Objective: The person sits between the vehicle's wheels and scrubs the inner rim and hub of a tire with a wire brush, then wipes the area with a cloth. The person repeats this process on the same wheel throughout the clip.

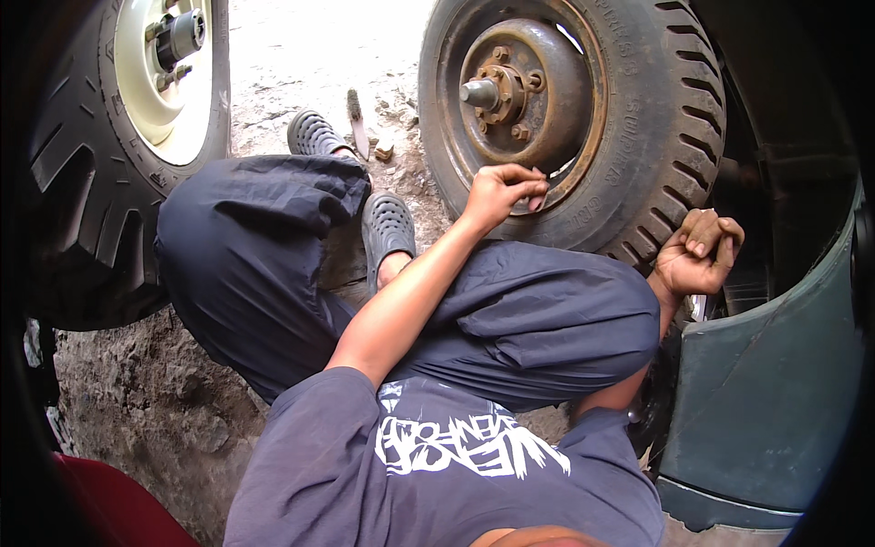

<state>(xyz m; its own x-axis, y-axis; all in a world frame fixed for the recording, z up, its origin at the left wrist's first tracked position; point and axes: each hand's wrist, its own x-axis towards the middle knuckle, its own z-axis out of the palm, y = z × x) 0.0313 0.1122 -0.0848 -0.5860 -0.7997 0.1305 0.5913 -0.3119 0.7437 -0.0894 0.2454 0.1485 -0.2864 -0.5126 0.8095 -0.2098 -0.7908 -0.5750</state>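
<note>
A wheel with a rusty brown rim [597, 118] and a black treaded tire [629, 82] stands upright in front of me on the right. My left hand [510, 193] is at the lower edge of the rim, thumb and fingers pinched together. Whatever that pinch may hold is too small to make out. To the right of the tread, beside the green body panel, is my right hand [700, 251], fingers curled in and closed. A small pale speck shows at its knuckles; what lies inside the fingers is hidden. Bolts ring the rusty hub [497, 96].
Another tire [68, 173] with a cream rim [137, 109] stands at the left. A brush [355, 118] lies on rough ground beyond my grey clogs [387, 228]. The green panel [766, 392] rises close at the right, and something red [118, 501] is at the lower left.
</note>
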